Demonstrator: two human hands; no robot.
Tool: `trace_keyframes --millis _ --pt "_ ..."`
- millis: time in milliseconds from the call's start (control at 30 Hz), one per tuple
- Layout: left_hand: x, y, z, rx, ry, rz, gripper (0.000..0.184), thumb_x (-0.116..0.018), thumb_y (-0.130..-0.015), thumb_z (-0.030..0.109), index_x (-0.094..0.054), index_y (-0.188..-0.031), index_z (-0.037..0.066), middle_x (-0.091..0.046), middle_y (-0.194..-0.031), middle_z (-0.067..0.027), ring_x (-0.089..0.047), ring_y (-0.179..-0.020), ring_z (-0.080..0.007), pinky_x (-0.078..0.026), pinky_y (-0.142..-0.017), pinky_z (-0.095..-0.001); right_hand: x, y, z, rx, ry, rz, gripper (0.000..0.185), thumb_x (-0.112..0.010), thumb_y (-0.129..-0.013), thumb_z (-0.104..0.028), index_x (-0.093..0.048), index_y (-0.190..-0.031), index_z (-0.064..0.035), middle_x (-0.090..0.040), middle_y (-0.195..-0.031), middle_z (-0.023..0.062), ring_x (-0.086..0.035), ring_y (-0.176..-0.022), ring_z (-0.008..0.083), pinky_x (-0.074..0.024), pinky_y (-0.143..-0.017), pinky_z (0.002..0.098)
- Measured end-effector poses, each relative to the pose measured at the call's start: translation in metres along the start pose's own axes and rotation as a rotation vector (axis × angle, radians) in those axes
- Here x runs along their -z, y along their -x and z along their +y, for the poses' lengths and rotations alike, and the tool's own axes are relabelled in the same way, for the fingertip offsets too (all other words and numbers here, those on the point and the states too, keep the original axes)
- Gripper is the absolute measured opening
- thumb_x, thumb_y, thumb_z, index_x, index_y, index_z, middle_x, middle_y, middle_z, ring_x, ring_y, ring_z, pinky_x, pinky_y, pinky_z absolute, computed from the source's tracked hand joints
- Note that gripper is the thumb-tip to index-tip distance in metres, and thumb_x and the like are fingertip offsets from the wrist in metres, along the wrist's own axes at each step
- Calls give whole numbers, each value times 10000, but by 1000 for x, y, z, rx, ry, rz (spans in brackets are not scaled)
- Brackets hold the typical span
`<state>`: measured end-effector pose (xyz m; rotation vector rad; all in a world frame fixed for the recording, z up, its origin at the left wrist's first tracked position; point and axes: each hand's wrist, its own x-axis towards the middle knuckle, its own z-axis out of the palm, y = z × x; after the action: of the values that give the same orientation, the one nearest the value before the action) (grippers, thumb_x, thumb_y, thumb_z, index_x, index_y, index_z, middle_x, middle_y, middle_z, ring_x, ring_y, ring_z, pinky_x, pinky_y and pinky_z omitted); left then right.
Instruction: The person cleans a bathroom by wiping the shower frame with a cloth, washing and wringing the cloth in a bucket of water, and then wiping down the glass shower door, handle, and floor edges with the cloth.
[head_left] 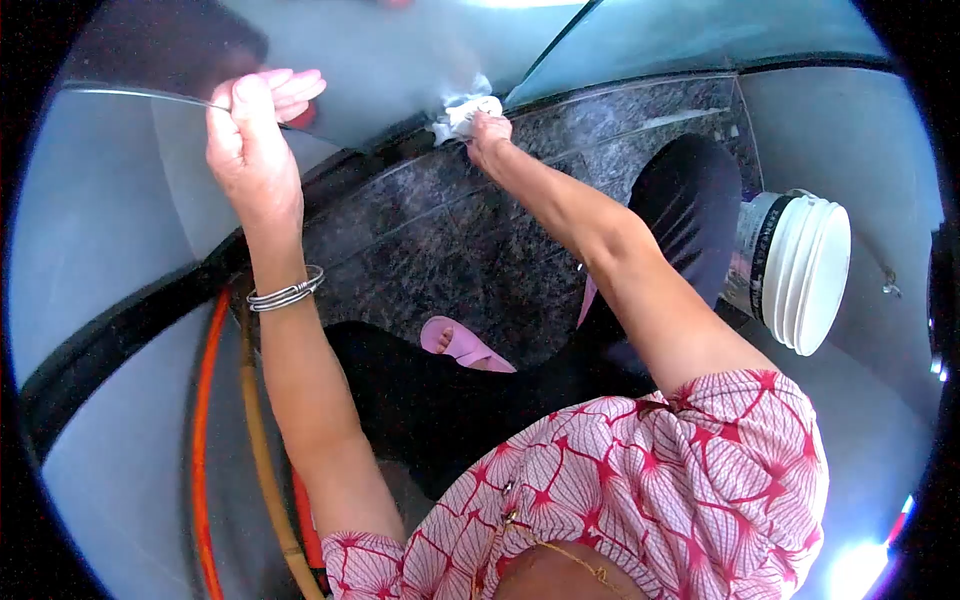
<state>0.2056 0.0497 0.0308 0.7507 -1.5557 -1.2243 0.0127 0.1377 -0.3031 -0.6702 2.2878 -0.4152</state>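
My right hand (490, 136) is closed on a crumpled white cloth (463, 114). The cloth presses against the bottom of the bluish glass panel (400, 65), just above the dark ledge along the wall foot. At the upper left, my left hand (258, 140) is raised at the thin top edge of the glass, with its fingers over the edge and lying along the panel. A silver bangle (286, 290) circles the left wrist.
On the right, a white plastic bucket (795, 265) lies tilted beside my knee. An orange pole (203, 440) and a bamboo pole (265, 450) lean at the left. Dark tiled floor (440, 225) spreads below, where my pink slipper (466, 345) rests.
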Motion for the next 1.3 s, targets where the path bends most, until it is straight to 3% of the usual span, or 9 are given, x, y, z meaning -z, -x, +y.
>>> trace_keyframes --millis 100,200,367,533,667,1033,1133,1233,1300 --pt "-1 1 0 19 13 -2 266 -374 -917 210 -485 -896 -31 -626 -796 -174 -627 -718 -218 -475 -668 -278 -25 32 -47 -307 -1502 -213 233 -478 -810 -81 -509 -1037 -40 -563 -1008 95 -566 -898 232 -476 -748 369" --pt "0 1 2 42 -10 -35 254 -393 -913 208 -489 -894 -27 -627 -804 -167 -627 -726 -210 -472 -668 -267 -77 58 -97 -180 -1338 -464 272 -442 -831 -40 -467 -1101 -16 -551 -1047 125 -549 -951 274 -458 -802 414" --pt "1 3 1 24 -26 -85 290 -339 -927 211 -477 -944 -43 -616 -868 -189 -620 -784 -232 -472 -717 -292 10 120 -84 153 -1455 -891 289 -539 -779 -67 -522 -1067 -46 -577 -1029 93 -572 -913 229 -468 -802 394" --pt "-4 1 5 62 -47 -76 277 -365 -917 215 -488 -948 -31 -623 -860 -157 -621 -788 -209 -466 -716 -269 92 124 -49 162 -1491 -896 332 -550 -784 -119 -505 -1102 -33 -563 -1072 64 -535 -985 200 -423 -876 346" --pt "-6 2 0 62 -26 -87 271 -375 -911 214 -500 -941 -25 -625 -863 -148 -619 -795 -199 -463 -717 -263 125 120 -46 25 -1667 -972 461 -445 -749 -16 -395 -1207 7 -480 -1187 142 -463 -1098 283 -367 -927 439" --pt "-12 5 13 28 -134 -131 310 -366 -904 230 -538 -929 -27 -631 -873 -143 -610 -813 -188 -451 -746 -271 139 146 -60 104 -1664 -873 407 -409 -798 -45 -390 -1199 23 -493 -1164 156 -487 -1076 288 -391 -920 449" --pt "-10 15 19 92 -81 -83 300 -372 -902 223 -531 -950 -27 -630 -886 -138 -609 -830 -191 -451 -752 -275 105 134 -62 -104 -1580 -455 315 -388 -835 -63 -436 -1137 13 -531 -1109 149 -540 -1002 272 -441 -871 419" --pt "-5 13 10 42 -53 -145 292 -367 -905 211 -520 -967 -30 -626 -909 -142 -608 -848 -196 -449 -759 -280 65 100 -68 -213 -1600 -269 273 -339 -862 -94 -442 -1089 18 -546 -1040 154 -560 -940 310 -494 -747 487" --pt "-5 13 10 39 -80 -159 282 -335 -917 180 -501 -978 -40 -614 -931 -169 -607 -854 -212 -449 -763 -291 64 103 -90 -216 -1640 -376 230 -361 -851 -83 -480 -1026 5 -571 -961 149 -580 -884 306 -515 -678 478"
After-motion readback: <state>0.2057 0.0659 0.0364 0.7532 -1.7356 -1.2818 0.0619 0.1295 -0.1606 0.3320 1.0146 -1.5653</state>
